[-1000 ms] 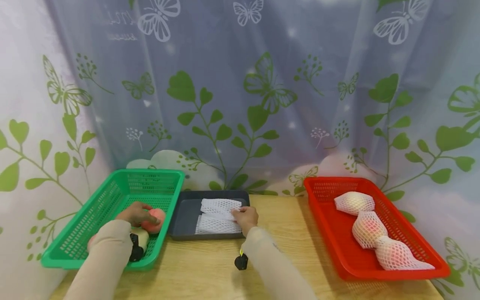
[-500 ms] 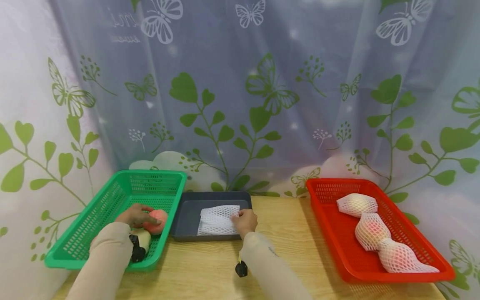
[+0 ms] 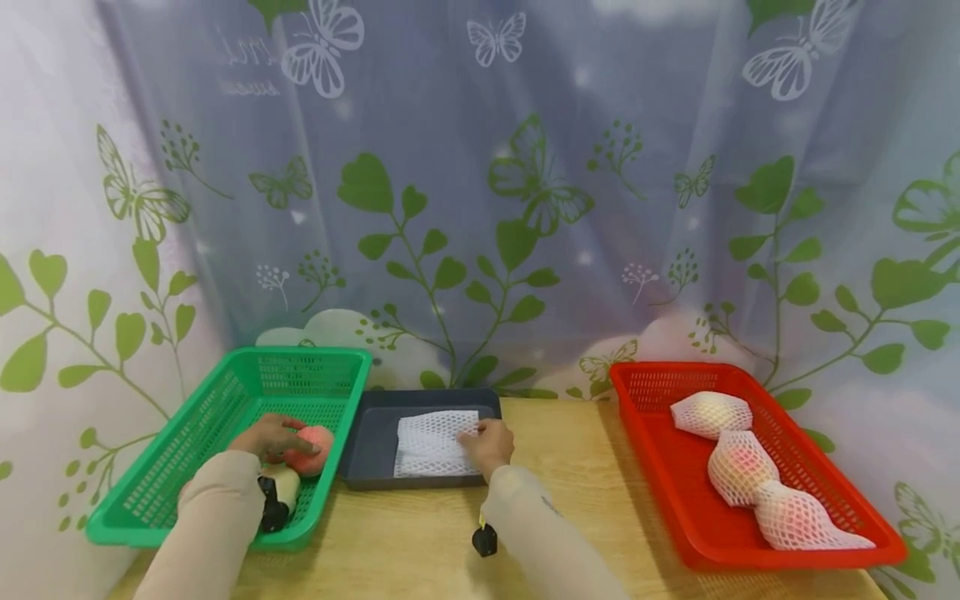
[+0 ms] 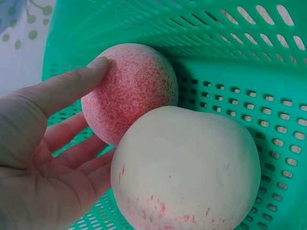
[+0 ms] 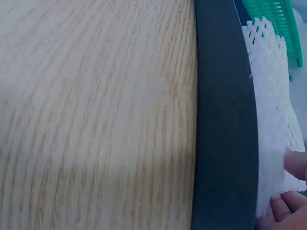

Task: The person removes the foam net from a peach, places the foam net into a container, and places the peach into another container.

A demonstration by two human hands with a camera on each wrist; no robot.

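Observation:
In the green basket [image 3: 352, 408], my left hand [image 3: 264, 437] grips a pink-red peach [image 4: 132, 91], thumb on top and fingers beneath it. A pale cream peach [image 4: 187, 167] with red flecks lies against it, nearer the wrist camera. Over the dark grey tray [image 3: 375, 467], my right hand [image 3: 491, 446] pinches the right end of a white foam fruit net [image 3: 427, 442] between thumb and fingers. The nets in the tray overlap, so I cannot tell how many lie there. Only some fingertips of this hand show in the right wrist view.
A red basket [image 3: 667, 467] stands to the right, holding three peaches in white foam nets [image 3: 742, 467]. The wooden table [image 3: 562, 475] runs between tray and red basket. A printed curtain [image 3: 450, 208] hangs behind.
My right hand has drawn the upper foam net down toward me, over the lower one. My left hand stays on the pink-red peach, with its fingers shifted slightly.

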